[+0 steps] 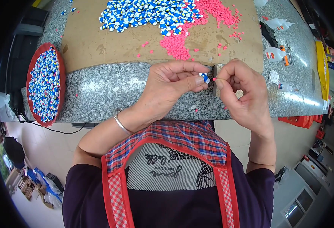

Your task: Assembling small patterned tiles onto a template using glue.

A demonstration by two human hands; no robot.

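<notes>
Blue-and-white bead meets a pink one at the desk edge

Granite-topped desk [110, 89], speckled grey, carries a sheet of brown cardboard [98, 41] where a heap of blue-and-white pieces [148, 15] lies touching a spill of tiny pink beads [197, 26]. Just above the near edge, the left hand [170, 85] is curled shut, pinching one small blue-and-white piece [204, 78] between thumb and forefinger. The right hand [239, 87] pinches a thin pin or stick with a pink bead [214, 79] at its tip, almost touching that piece.

It looks like the fitting step: pink part going onto the blue one. The next move seems to call for a steady, fine alignment of the two tips.

A red oval tray [32, 72] full of finished-looking pieces sits at the left end; small white glue bottles [275, 55] stand to the right. Beyond lies pale floor with cluttered goods and red crates.
</notes>
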